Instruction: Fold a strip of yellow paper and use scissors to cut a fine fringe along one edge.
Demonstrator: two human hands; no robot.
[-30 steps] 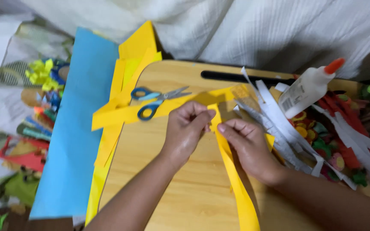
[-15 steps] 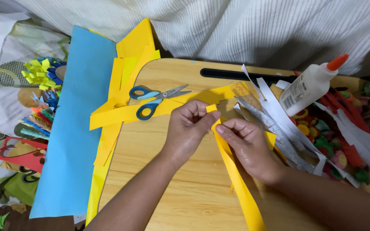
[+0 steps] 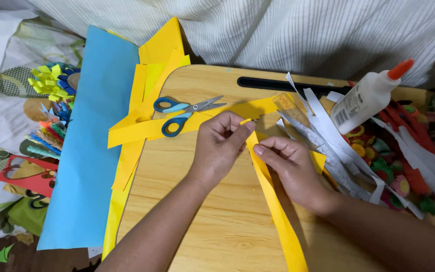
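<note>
A long yellow paper strip point(image 3: 277, 211) runs from the middle of the wooden lap table point(image 3: 212, 221) down toward me. My left hand point(image 3: 220, 146) pinches the strip's top end between thumb and forefinger. My right hand point(image 3: 290, 166) holds the same strip just below, fingertips on its edge. Blue-handled scissors point(image 3: 179, 113) lie closed on a wider yellow paper band point(image 3: 142, 130) just left of my left hand.
A white glue bottle point(image 3: 366, 98) with an orange cap lies at the right, over white paper strips point(image 3: 328, 131) and a clear ruler point(image 3: 293, 113). Small coloured paper flowers point(image 3: 393, 171) pile at the right. A blue sheet point(image 3: 89, 146) and yellow sheets point(image 3: 159, 55) lie left. Folded paper crafts point(image 3: 51, 85) sit far left.
Both hands have stayed on the strip's top end, with only small finger shifts. The view has drifted slightly.
</note>
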